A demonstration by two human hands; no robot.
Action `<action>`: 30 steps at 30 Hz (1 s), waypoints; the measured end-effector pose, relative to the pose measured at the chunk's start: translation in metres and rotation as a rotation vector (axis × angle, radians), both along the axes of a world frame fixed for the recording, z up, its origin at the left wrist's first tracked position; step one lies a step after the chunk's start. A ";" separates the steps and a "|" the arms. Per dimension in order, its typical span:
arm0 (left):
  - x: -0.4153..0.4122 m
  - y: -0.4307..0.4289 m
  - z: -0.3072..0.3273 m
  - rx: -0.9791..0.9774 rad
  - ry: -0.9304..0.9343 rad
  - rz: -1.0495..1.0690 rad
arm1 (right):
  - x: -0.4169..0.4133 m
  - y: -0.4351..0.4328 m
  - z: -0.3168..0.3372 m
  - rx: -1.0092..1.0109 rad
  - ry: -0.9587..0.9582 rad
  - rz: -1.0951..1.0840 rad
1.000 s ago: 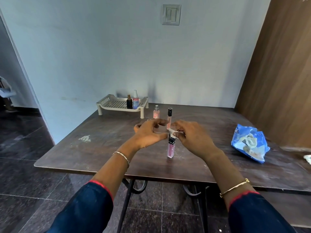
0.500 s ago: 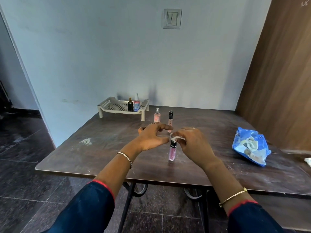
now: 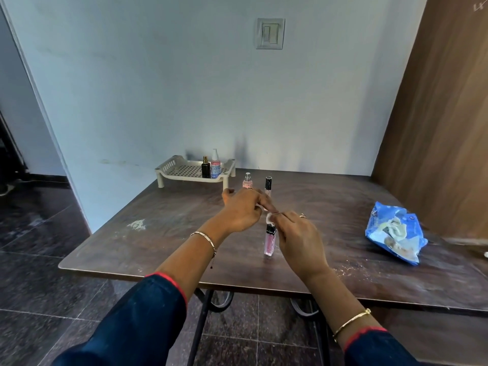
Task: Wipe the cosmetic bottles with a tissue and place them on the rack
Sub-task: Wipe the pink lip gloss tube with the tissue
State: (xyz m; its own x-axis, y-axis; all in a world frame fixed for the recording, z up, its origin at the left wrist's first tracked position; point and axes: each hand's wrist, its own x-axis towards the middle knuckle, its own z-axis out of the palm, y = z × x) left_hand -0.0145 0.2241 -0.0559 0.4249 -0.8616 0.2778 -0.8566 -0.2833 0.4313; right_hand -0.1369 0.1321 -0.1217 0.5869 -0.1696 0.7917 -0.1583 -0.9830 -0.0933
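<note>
Curled right hand, fingertips pinching a small crumpled white tissue onto the black cap of a slim clear tube of pink gloss. Just beside it the left hand, fingers bent, index and thumb nipping what looks like the tissue's other end; that grip partly hidden.

Tube of pink gloss upright, long axis vertical, cap up, base at the dark brown wooden tabletop; touching it or just lifted, cannot tell. Placed mid-table, nearer the front edge than the wall.

Open tabletop left of the left hand as far as the rounded left edge, marked by a pale white smudge. To the right, a bare stretch, then a crumpled blue plastic tissue packet, well apart from the hands.

Directly behind the left knuckles, a small pink spray bottle with a silver top and a slim pale tube with a black cap, both upright, side by side, standing between the hands and a cream perforated plastic rack at the far left corner against the pale blue wall. At the rack's right end, a squat black bottle with a gold cap and a clear spray bottle with a pink and blue label, close together. Brown wood panel closing off the table's right side.
</note>
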 end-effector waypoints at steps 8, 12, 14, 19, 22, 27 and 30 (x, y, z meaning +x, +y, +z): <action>-0.003 -0.006 0.005 0.047 -0.040 -0.017 | -0.009 0.001 -0.015 -0.184 -0.106 -0.031; 0.002 -0.006 0.003 0.061 0.042 0.005 | -0.007 -0.001 -0.018 -0.119 -0.132 -0.024; 0.005 -0.006 0.001 0.061 0.077 0.012 | -0.005 0.000 -0.019 -0.039 -0.152 0.008; 0.008 -0.002 0.000 0.040 0.131 0.030 | -0.004 0.006 -0.027 0.426 -0.252 0.008; 0.009 -0.002 0.001 0.040 0.142 0.026 | -0.004 0.005 -0.033 0.820 -0.376 -0.040; 0.009 -0.003 0.001 0.055 0.129 0.007 | -0.015 0.004 -0.030 0.873 -0.401 -0.053; 0.009 -0.004 0.000 0.035 0.118 0.000 | -0.014 0.006 -0.030 0.770 -0.361 -0.063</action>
State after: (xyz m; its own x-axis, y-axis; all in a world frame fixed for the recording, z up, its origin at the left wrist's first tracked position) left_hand -0.0058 0.2203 -0.0561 0.4532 -0.8698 0.1951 -0.8001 -0.3004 0.5192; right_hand -0.1511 0.1383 -0.1520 0.2918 -0.7616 0.5786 -0.0427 -0.6147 -0.7876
